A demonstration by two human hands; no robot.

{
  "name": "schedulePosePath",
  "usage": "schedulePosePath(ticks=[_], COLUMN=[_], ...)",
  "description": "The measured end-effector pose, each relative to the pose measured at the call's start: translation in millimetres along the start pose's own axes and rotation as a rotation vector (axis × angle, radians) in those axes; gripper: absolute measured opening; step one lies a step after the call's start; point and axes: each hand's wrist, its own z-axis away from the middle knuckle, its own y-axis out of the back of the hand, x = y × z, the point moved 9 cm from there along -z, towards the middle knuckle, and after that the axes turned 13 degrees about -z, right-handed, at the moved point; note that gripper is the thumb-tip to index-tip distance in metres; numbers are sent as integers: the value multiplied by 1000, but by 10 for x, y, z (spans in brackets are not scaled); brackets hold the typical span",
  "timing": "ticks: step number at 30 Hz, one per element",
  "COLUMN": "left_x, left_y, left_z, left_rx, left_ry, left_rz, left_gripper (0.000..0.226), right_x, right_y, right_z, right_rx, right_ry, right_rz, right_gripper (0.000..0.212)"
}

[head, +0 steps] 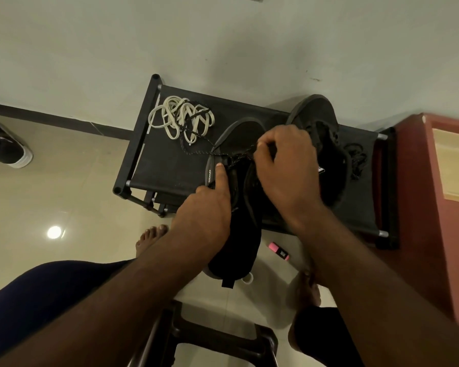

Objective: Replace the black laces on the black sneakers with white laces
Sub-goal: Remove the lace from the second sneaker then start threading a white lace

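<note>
Head view: the left hand (204,215) holds the near sneaker (239,242) at centre frame. Its thumb lies straight and presses against the side wall by the front eyelets; the remaining fingers pass round the upper and are hidden. The right hand (286,165), at 1 o'clock from the left hand, has its fingers curled and pinches the black lace (194,152) over the eyelet row. The free length of that lace runs toward 10 o'clock and crosses the white laces (175,115), which lie in a loose pile on the rack (157,165). The near sneaker's toe rests on the rack; its heel overhangs the edge toward 6 o'clock.

The second sneaker (326,144) lies on the rack at 2 o'clock, partly covered by the right hand. A pink highlighter (278,250) lies on the floor at 5 o'clock from the near sneaker. A red cabinet (419,194) stands at 3 o'clock, a separate shoe (8,152) at 9 o'clock.
</note>
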Motion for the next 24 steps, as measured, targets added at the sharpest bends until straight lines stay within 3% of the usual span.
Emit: schedulePosePath(ticks=[3, 6, 8, 15, 24], left_x=[7, 28, 42, 70, -49], left_y=[28, 113, 156, 178, 379], left_z=[2, 36, 44, 1, -77], left_rx=[24, 91, 126, 115, 142], left_ry=[-27, -48, -56, -42, -59], left_rz=[8, 56, 77, 131, 173], left_gripper=[94, 81, 70, 49, 50], right_x=[76, -60, -130, -134, 38], right_y=[66, -222, -395, -460, -218], right_z=[-43, 68, 138, 131, 107], right_rx=[-17, -266, -359, -343, -129], right_ry=[-23, 56, 106, 129, -49], right_rz=[-82, -54, 43, 155, -152], right_gripper=[14, 40, 39, 20, 5])
